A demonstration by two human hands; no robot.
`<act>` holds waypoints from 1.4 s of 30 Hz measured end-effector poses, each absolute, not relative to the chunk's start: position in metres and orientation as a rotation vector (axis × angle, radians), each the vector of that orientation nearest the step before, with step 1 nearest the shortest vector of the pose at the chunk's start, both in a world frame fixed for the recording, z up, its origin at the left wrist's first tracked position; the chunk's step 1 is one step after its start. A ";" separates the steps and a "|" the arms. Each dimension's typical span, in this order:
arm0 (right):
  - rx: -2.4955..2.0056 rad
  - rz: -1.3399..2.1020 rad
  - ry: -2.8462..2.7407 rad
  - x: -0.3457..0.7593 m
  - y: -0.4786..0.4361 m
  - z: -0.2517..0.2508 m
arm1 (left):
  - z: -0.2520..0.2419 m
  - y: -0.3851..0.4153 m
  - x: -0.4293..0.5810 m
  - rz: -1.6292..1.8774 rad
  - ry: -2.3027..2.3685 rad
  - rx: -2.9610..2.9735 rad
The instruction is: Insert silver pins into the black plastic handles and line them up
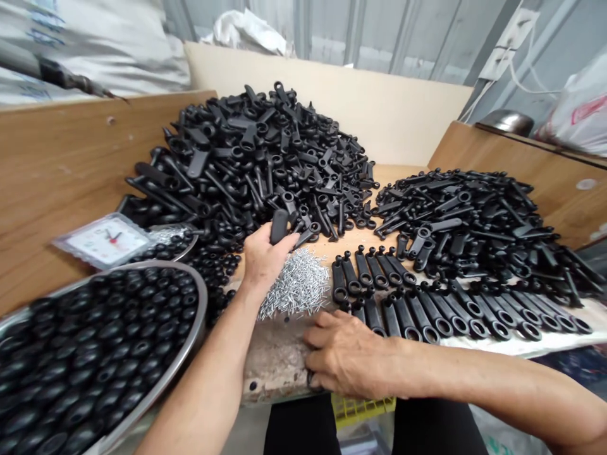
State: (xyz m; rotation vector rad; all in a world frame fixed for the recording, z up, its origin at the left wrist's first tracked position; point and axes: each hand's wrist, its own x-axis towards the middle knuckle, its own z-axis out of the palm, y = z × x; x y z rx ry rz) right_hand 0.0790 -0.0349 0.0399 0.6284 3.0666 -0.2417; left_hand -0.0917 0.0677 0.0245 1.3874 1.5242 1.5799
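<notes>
My left hand (263,256) is closed around a black crank handle (279,226), thumb along its side, at the front edge of a big heap of black crank handles (265,151). Just below it lies a pile of small silver pins (301,284). My right hand (344,351) is low over the worn front of the worktop (272,360), with its fingers bent down. A bit of something black shows under those fingertips, mostly hidden. Beside that hand, rows of black crank handles with ball ends (422,313) lie side by side.
At left stands a metal bowl (202,303) of black knobs, with loose knobs and a square clock (107,240) behind. A second heap of crank handles (455,215) lies at right. Wooden boards (61,164) wall the bench. A tool tip (80,82) hangs upper left.
</notes>
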 end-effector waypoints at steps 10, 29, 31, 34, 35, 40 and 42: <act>0.414 -0.155 3.230 0.105 -0.025 0.048 | 0.035 0.065 -0.087 1.531 1.324 1.084; 1.676 0.453 2.212 0.232 0.088 0.043 | 0.024 0.071 -0.089 1.595 1.306 1.165; 1.747 0.454 2.193 0.236 0.092 0.045 | 0.023 0.073 -0.092 1.621 1.271 1.181; 1.886 0.496 2.352 0.238 0.086 0.065 | 0.025 0.073 -0.095 1.671 1.224 1.177; 1.932 0.490 2.479 0.234 0.080 0.074 | 0.026 0.073 -0.096 1.688 1.205 1.172; 1.566 -0.352 3.188 0.175 0.038 0.105 | 0.034 0.069 -0.103 1.748 1.122 1.106; 1.126 -0.623 3.220 0.142 0.023 0.105 | 0.037 0.069 -0.106 1.767 1.116 1.070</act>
